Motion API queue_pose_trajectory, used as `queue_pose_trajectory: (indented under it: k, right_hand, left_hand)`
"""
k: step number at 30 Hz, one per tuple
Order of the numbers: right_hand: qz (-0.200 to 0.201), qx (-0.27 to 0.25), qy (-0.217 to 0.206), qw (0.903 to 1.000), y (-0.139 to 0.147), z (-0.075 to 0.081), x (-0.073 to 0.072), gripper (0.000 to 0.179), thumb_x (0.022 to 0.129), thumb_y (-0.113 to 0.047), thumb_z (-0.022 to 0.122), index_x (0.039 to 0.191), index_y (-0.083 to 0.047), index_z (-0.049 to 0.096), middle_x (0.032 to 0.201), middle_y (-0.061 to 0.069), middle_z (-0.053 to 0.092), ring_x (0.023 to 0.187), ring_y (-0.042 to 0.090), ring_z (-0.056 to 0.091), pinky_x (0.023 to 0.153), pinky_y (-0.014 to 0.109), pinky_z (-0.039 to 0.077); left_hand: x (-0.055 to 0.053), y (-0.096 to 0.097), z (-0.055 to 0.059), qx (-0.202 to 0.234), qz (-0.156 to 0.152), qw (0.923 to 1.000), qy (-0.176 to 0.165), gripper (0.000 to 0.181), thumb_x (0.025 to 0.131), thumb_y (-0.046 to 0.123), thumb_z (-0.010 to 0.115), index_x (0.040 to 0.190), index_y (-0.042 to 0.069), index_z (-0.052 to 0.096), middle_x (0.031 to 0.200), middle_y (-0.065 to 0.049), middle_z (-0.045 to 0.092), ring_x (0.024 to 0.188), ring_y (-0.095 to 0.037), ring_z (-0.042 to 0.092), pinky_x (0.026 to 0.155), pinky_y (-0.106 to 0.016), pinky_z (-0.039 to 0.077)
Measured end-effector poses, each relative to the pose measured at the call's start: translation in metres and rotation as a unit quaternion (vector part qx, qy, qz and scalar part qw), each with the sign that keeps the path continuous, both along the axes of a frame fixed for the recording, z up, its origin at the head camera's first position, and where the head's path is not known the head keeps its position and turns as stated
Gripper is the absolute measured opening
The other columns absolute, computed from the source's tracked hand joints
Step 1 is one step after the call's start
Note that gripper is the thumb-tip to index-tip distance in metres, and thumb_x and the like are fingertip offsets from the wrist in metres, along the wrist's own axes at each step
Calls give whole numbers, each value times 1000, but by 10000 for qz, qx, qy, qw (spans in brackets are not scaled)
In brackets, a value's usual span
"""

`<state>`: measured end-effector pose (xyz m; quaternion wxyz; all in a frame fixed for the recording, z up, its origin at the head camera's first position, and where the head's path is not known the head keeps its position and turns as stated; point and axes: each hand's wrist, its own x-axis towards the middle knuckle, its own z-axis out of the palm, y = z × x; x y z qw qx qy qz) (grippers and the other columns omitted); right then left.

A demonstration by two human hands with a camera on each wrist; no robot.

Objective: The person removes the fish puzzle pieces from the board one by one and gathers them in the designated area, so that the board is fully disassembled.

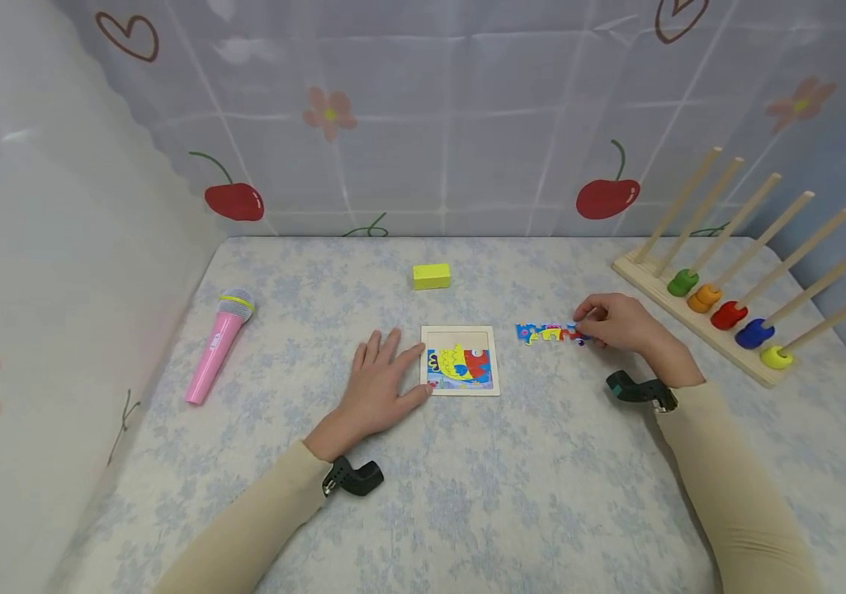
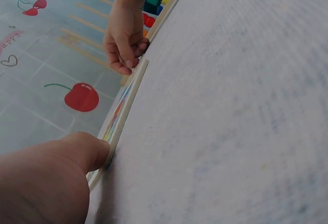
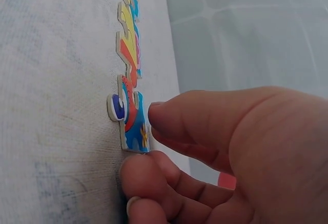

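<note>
A square wooden puzzle frame (image 1: 460,392) lies on the table, its lower part filled with a colourful fish picture and its upper part bare wood. My left hand (image 1: 380,392) rests flat at its left side, fingers spread, thumb and index finger touching the edge. In the left wrist view the thumb (image 2: 87,149) presses on the frame's rim. Right of the frame, several puzzle pieces (image 1: 545,332) form a row. At the row's right end my right hand (image 1: 616,322) holds a blue and red puzzle piece (image 3: 134,126) with a fish eye between thumb and curled fingers.
A pink toy microphone (image 1: 216,342) lies at the left. A yellow block (image 1: 432,276) stands behind the frame. At the right is a wooden peg rack (image 1: 705,318) with tall rods and coloured beads. A patterned curtain (image 1: 437,124) hangs along the table's back edge.
</note>
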<state>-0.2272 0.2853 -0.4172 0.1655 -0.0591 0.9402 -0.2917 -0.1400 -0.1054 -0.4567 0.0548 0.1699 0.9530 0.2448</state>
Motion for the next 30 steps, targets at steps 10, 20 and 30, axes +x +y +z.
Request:
queue_pose_trajectory:
  k: [10,20,30]
  right_hand:
    - [207,-226,23,9995,-1,10,0,25,99,-18,64,115,1,62,87,13,65,66,18,59,61,30,50]
    - [881,-485,724,9923,-71,14,4,26,95,-13,66,118,0,70,101,16,69,73,19,60,63,28,51]
    - [1824,-598,209,9812,-151,19,4,36,95,-19,70,127,-2,68,112,13,71,86,21,66,77,31,57]
  left_hand:
    - [1,-1,0,91,11,9999,144,64,94,43,62,151,16,50,166,-25,26,156,-51,12,123,-67,11]
    - [-1,-1,0,96,-30,9999,139,64,95,44,61,152,16,50,167,-24,26,156,-50,12,123,-67,11]
    - [-1,-2,1,-6,-63,10000,34,65,96,46,59,153,18,48,168,-24,24,156,-50,11,123,-67,10]
